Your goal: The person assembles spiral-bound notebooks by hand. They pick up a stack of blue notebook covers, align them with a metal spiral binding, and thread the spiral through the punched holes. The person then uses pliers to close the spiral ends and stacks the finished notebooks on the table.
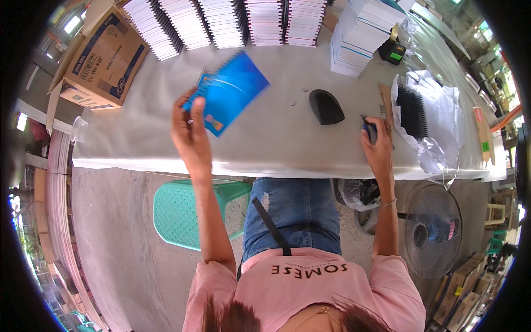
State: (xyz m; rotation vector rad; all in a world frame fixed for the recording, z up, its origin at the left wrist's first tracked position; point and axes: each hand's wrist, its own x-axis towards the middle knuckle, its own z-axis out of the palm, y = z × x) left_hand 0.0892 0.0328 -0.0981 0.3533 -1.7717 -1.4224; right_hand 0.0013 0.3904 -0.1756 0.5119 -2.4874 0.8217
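We judge a bound blue notebook (pixel 229 91) is being set aside: left hand (pixel 191 130) grips it, right hand (pixel 377 145) closed on a dark tool (pixel 369 130) beside the black coils (pixel 412 110).

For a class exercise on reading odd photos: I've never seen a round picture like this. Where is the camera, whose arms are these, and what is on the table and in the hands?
There is no machine. A wide fisheye camera worn on a person's head looks down, so straight edges bend. The left hand holds a blue spiral notebook above the grey table. The right hand rests on a small dark object that is too hidden to name. Nearby lie a black curved object, black binding coils on white wrapping, notebook stacks and a cardboard box.
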